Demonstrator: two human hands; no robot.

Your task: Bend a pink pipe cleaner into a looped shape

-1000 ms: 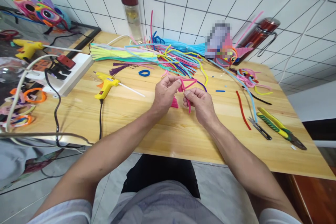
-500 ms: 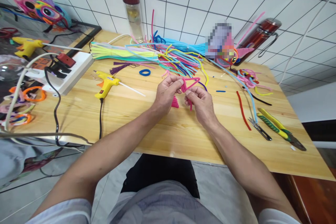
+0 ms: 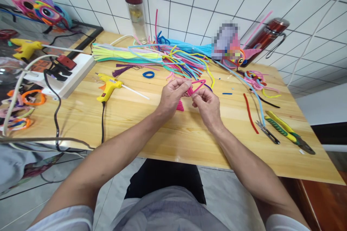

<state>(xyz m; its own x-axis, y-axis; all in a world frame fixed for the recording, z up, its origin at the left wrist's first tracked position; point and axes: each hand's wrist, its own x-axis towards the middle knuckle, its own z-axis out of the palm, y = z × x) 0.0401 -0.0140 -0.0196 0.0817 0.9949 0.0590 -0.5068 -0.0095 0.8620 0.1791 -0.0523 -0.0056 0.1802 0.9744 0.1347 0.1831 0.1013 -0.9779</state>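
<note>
A bent pink pipe cleaner point(image 3: 200, 86) is pinched between my two hands above the middle of the wooden table. My left hand point(image 3: 175, 95) grips its folded part between thumb and fingers. With thumb and forefinger, my right hand point(image 3: 207, 106) closes on the same piece from the other side. A loop of it sticks out to the upper right. Just below my left fingers shows a small ribbed pink piece point(image 3: 180, 105); whether it touches the hand I cannot tell. Behind the hands lies a dark blue pipe cleaner point(image 3: 208, 87), partly hidden.
A yellow glue gun point(image 3: 110, 87) lies left, its cord running to the front edge. Bundled pipe cleaners point(image 3: 127, 55) stretch along the back, near a glass bottle point(image 3: 137, 18). Snips point(image 3: 268, 133) and green-yellow pliers point(image 3: 288, 131) lie right. A power strip point(image 3: 73, 75) sits far left.
My hands have stayed in nearly the same place. The pink strand's end that hung below my right fingers no longer shows, and the loop has shifted slightly.
</note>
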